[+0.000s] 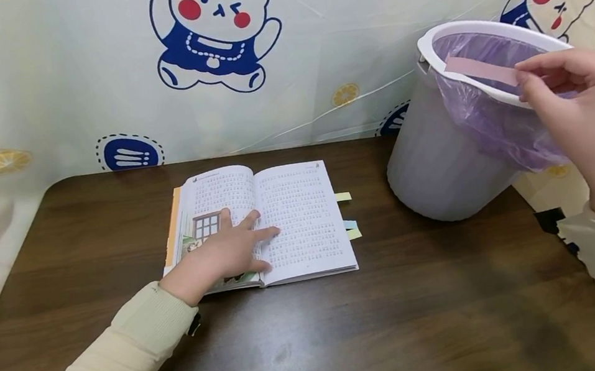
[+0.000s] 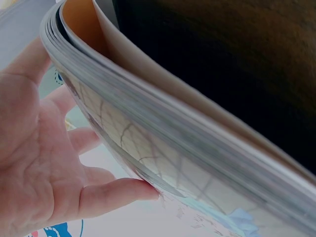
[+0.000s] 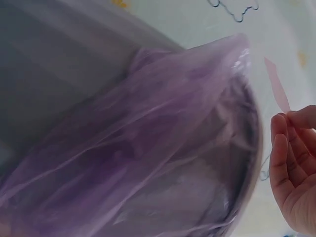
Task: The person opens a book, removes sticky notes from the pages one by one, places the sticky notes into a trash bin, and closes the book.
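An open book [image 1: 299,223] lies on the table, printed text on both pages and a picture on the left one. My left hand [image 1: 223,248] rests across it near the spine, fingers spread. In the left wrist view, that hand [image 2: 54,148] touches the pages, whose thick edge [image 2: 163,123] shows close up. Between thumb and fingers my right hand [image 1: 590,90] pinches a pink paper strip [image 1: 480,69] over the mouth of a trash bin [image 1: 434,155]. The right wrist view also shows the strip [image 3: 277,86] in the pinching fingers [image 3: 280,153].
A purple plastic bag [image 1: 492,122] lines the bin and hangs over its white rim [image 1: 497,26]. Yellow and blue sticky tabs [image 1: 350,225] poke from the book's right edge. Behind the brown table [image 1: 307,341] hangs a curtain [image 1: 344,29] with cartoon bears.
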`<state>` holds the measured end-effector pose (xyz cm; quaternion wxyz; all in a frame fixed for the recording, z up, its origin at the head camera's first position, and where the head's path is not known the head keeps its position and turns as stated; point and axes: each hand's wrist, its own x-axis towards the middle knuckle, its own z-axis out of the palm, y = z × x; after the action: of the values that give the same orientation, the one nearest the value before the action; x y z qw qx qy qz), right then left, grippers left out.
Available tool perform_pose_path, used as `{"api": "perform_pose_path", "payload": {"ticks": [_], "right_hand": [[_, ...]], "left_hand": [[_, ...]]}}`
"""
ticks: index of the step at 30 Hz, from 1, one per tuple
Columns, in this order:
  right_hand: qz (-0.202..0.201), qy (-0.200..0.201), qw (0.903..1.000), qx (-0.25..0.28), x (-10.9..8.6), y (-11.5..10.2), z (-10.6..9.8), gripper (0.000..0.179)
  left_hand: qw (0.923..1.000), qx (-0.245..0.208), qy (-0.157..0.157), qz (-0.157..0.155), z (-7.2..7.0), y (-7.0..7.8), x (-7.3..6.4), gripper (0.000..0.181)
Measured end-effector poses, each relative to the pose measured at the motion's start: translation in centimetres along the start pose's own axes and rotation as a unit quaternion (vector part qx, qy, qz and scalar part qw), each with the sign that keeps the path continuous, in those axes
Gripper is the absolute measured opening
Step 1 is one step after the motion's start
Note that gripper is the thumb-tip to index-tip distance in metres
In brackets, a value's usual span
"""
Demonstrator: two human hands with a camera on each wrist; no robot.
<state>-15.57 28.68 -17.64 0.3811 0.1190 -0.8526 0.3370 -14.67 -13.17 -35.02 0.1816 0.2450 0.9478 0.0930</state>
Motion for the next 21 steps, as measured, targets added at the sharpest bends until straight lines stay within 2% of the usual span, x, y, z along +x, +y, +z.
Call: {"api": "perform_pose_path", "payload": {"ticks": [8, 16, 21], "right_hand": [[0.123, 0.014, 0.9918, -0.033, 1.0, 1.4, -1.1, 0.016], [0.164, 0.032, 0.9840, -0.062, 1.8, 3.0, -1.4, 0.017], [0.184, 0.022, 0.9803, -0.069, 2.0, 3.7, -1.7, 0.017]], "left_hand": [[1.0000, -0.002, -0.004, -0.008, 0.0, 0.0, 0.1, 0.068], [0.9999, 0.003, -0.008, -0.009, -0.2, 0.0, 0.0, 0.069], [0.9999, 0.002, -0.011, -0.011, -0.2, 0.1, 0.0, 0.068]]}}
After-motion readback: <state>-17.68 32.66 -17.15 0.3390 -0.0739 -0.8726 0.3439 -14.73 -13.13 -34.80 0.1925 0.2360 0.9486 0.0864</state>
